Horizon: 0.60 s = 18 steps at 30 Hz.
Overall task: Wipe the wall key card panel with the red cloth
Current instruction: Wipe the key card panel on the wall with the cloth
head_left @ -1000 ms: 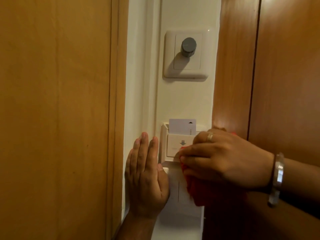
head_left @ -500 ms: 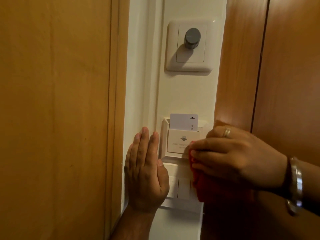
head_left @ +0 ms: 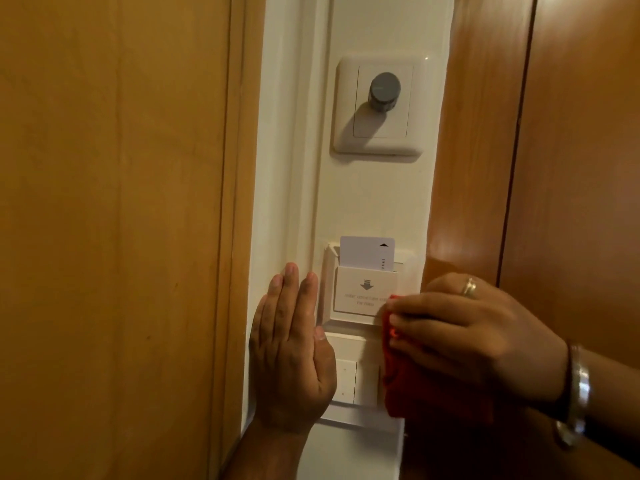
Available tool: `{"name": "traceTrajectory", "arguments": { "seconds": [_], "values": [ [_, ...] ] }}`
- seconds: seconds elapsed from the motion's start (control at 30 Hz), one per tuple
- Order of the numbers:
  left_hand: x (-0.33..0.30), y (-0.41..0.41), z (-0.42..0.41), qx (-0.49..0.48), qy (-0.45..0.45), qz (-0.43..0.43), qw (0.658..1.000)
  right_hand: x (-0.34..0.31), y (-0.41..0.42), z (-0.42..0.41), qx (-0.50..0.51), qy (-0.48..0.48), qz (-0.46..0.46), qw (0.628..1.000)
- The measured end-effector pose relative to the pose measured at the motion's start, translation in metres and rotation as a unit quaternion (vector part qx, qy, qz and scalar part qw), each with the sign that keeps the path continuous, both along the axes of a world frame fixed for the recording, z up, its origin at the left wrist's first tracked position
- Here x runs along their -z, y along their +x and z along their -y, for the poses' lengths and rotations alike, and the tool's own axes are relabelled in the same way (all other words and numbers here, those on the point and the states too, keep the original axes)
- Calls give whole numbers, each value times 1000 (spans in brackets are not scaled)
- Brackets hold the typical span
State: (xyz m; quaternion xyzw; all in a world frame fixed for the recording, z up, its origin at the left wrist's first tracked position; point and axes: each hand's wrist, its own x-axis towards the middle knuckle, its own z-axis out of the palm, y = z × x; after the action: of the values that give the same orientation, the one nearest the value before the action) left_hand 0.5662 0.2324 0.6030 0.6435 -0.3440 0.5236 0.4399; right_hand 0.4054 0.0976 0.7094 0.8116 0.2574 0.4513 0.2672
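The white key card panel (head_left: 360, 292) is mounted on a narrow white wall strip, with a white card (head_left: 367, 252) standing in its slot. My right hand (head_left: 471, 330) presses the bunched red cloth (head_left: 419, 386) against the panel's lower right edge, fingertips pointing left. The cloth hangs down over the right part of the switch plate below. My left hand (head_left: 291, 355) lies flat on the wall just left of the panel, fingers together and pointing up, holding nothing.
A white dimmer plate with a grey knob (head_left: 384, 90) sits above the panel. A white switch plate (head_left: 349, 379) is directly below it. A wooden door frame (head_left: 221, 202) runs down the left, and wooden panels (head_left: 554, 168) stand close on the right.
My right hand and the red cloth have slid to the right across the panel, uncovering most of its face. My left hand has stayed flat on the wall.
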Motion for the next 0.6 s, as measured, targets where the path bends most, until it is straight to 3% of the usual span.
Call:
{"name": "traceTrajectory", "arguments": {
  "seconds": [0.13, 0.3, 0.6],
  "values": [
    [1, 0, 0, 2, 2, 1, 1000, -8, -4, 2, -1, 84, 15, 996],
    [2, -1, -1, -2, 2, 3, 1000, 12, -4, 1, 20, -53, -70, 996],
    [-8, -19, -17, 50, 27, -73, 996, -28, -30, -24, -3, -81, -87, 993]
  ]
}}
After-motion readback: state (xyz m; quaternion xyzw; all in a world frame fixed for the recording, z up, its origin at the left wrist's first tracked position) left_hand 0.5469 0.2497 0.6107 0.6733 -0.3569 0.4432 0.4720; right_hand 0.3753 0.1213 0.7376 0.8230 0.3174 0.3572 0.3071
